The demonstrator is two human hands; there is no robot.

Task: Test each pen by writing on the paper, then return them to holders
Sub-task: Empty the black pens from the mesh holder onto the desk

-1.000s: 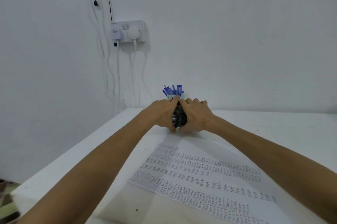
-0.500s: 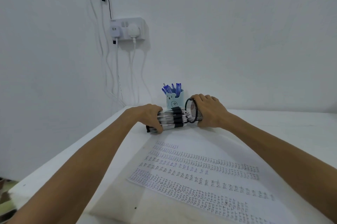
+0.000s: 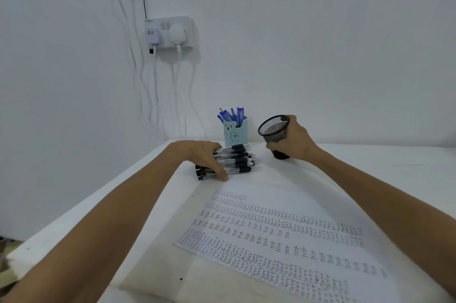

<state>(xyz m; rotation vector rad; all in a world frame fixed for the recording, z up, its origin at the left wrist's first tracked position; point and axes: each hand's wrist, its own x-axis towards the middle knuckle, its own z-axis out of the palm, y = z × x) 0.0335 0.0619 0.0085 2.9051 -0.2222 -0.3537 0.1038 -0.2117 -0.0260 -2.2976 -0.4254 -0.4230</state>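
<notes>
A bundle of several clear pens with black grips lies on its side on the white table, tips pointing right. My left hand grips the bundle around its left half. My right hand holds a black mesh pen holder, tilted with its open mouth facing me and nothing visible inside, its base near the table. A light blue bear pen holder stands upright behind the bundle with several blue pens in it. A sheet of paper covered in rows of handwriting lies in front of me.
The white table stands against a white wall. A wall socket with plugs and hanging cables sits above the table's back left corner. The table's left edge drops off beside my left forearm.
The pens have come fully out of the mesh holder and lie on the table in my left hand. My right hand has carried the holder away to the right and tilted it up.
</notes>
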